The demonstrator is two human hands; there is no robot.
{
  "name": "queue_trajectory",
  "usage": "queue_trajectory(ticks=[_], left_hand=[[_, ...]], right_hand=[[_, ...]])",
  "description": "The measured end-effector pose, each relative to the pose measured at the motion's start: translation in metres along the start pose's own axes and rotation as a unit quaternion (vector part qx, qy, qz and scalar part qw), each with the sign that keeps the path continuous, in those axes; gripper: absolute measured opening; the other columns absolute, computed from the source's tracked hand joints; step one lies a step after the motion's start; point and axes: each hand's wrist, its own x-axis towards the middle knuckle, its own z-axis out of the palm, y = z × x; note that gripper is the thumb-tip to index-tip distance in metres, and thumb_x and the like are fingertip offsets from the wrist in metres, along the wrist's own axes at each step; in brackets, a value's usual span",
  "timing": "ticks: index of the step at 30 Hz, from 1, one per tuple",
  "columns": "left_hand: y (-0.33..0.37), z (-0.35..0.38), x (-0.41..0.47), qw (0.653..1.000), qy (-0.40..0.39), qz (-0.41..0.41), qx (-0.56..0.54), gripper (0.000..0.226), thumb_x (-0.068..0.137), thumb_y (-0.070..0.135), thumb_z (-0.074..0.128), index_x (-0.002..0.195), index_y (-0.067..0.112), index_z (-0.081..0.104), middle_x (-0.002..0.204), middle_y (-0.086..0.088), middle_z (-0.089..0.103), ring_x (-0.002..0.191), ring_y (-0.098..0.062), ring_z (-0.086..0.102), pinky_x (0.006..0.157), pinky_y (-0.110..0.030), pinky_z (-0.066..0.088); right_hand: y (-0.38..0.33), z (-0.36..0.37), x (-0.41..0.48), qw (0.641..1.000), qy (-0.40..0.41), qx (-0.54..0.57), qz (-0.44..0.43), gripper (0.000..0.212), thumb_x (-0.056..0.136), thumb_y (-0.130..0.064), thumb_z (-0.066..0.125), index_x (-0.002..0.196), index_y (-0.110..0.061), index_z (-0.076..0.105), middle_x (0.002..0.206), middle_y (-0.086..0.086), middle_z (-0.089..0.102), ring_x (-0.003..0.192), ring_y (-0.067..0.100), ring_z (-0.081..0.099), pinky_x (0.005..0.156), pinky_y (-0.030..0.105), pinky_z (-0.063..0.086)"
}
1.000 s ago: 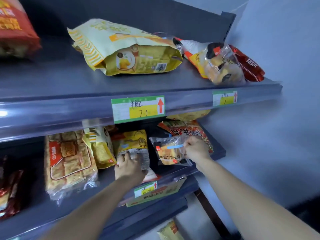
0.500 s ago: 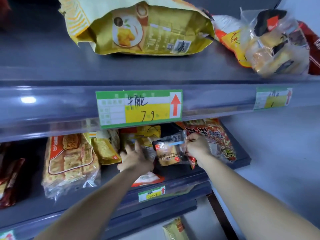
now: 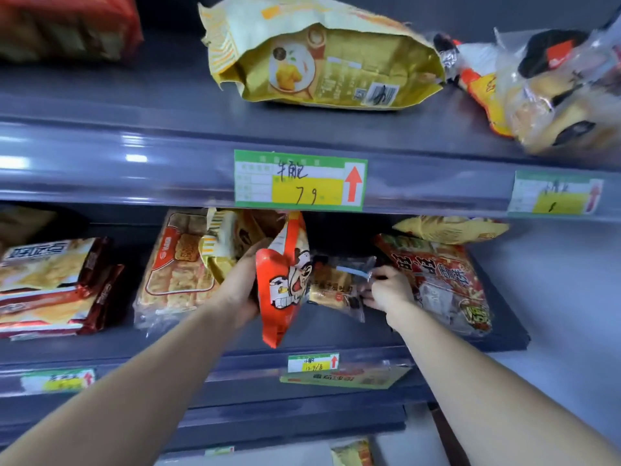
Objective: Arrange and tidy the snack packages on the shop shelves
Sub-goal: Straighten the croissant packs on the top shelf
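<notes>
On the middle shelf (image 3: 201,348) my left hand (image 3: 240,287) grips an orange-red snack bag with a cartoon face (image 3: 284,280) and holds it upright, lifted off the shelf. Right beside it, my right hand (image 3: 386,290) pinches the edge of a small clear bread packet (image 3: 336,285). A large red snack bag (image 3: 440,280) lies flat behind my right hand. A clear pack of biscuits (image 3: 178,270) and a yellow bag (image 3: 218,243) sit to the left of my left hand.
The top shelf (image 3: 134,105) carries a big yellow bag (image 3: 322,58), a clear bag of pastries (image 3: 561,95) and a red pack (image 3: 67,25). Brown-and-white cracker packs (image 3: 53,284) lie far left. Price labels (image 3: 299,179) line the shelf edges. A wall is on the right.
My left hand went from resting on a flat yellow packet to lifting the orange-red bag upright. My right hand kept hold of the bread packet. The camera moved closer.
</notes>
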Motion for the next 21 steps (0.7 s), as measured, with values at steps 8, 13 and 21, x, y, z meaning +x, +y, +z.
queue_trajectory(ticks=[8,13,21], left_hand=[[-0.004,0.004,-0.036,0.989,-0.101,-0.003,-0.107,0.086,0.062,0.058,0.072,0.134,0.012,0.056,0.132,-0.022,0.057,0.125,-0.041,0.051,0.11,-0.06,0.031],[-0.003,0.01,-0.058,0.988,-0.121,0.005,-0.094,0.035,0.081,0.019,0.043,0.103,0.001,0.063,0.094,-0.02,0.071,0.085,-0.033,0.07,0.078,-0.045,0.057],[0.001,0.003,-0.102,0.996,-0.031,0.016,0.083,0.05,0.073,0.019,0.076,0.117,0.005,0.059,0.101,-0.014,0.073,0.092,-0.031,0.067,0.081,-0.04,0.052]], right_hand=[[-0.041,0.019,-0.06,0.978,-0.21,-0.006,-0.009,0.053,0.087,-0.057,0.058,0.12,-0.015,0.062,0.108,0.004,0.07,0.096,0.021,0.064,0.085,0.034,0.049],[-0.044,0.017,-0.078,0.92,-0.369,0.122,0.057,0.024,0.093,-0.037,0.057,0.101,-0.015,0.063,0.082,0.004,0.072,0.078,0.021,0.066,0.071,0.035,0.055],[-0.042,-0.011,-0.106,0.949,-0.297,0.065,-0.08,0.045,0.072,-0.012,0.082,0.112,-0.013,0.062,0.103,0.006,0.073,0.097,0.023,0.068,0.085,0.038,0.053]])
